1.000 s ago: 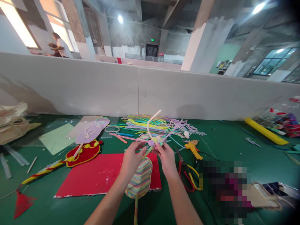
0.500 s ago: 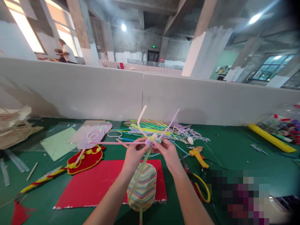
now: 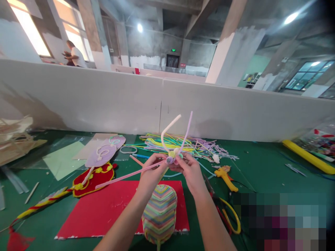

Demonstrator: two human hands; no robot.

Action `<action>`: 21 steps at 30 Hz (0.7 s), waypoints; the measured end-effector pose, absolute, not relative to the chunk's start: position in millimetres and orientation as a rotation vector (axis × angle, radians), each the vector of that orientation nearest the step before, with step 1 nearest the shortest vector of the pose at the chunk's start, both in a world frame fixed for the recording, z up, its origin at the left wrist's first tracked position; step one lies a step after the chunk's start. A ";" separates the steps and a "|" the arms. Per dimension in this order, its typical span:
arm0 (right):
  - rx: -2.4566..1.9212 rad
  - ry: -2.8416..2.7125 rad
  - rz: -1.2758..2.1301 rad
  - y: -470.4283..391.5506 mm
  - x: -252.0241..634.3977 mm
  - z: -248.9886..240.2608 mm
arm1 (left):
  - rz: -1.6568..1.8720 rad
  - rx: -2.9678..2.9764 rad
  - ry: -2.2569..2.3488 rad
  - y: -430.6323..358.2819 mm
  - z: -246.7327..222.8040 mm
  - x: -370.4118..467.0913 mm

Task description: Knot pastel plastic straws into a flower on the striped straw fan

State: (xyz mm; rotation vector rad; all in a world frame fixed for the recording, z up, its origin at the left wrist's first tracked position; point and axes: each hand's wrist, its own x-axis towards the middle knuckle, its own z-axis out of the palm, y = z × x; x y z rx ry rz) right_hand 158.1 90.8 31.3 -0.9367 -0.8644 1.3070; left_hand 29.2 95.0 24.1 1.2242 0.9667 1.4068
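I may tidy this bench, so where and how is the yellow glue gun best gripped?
Probably grip the yellow glue gun by its handle, right hand coming down from the near side: the handle slants toward the person, with the head farther off. The yellow-handled tool lies nearer the person, so descending from above should clear it.

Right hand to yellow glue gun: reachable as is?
Likely yes: nothing tall stands between the right hand and the glue gun to its right. That hand holds the pompom cluster, though, and should let go first.
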 end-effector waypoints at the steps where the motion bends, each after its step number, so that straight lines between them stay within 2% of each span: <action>1: -0.927 -0.844 1.311 90.8 157.0 30.9 | 1.424 1.224 0.957 95.6 22.9 30.3; 11: -0.879 -0.849 1.312 90.3 154.6 30.2 | 1.341 1.262 0.929 100.7 20.5 27.1; 21: -0.897 -0.841 1.263 93.0 148.7 21.3 | 1.444 1.352 1.084 101.4 21.4 23.3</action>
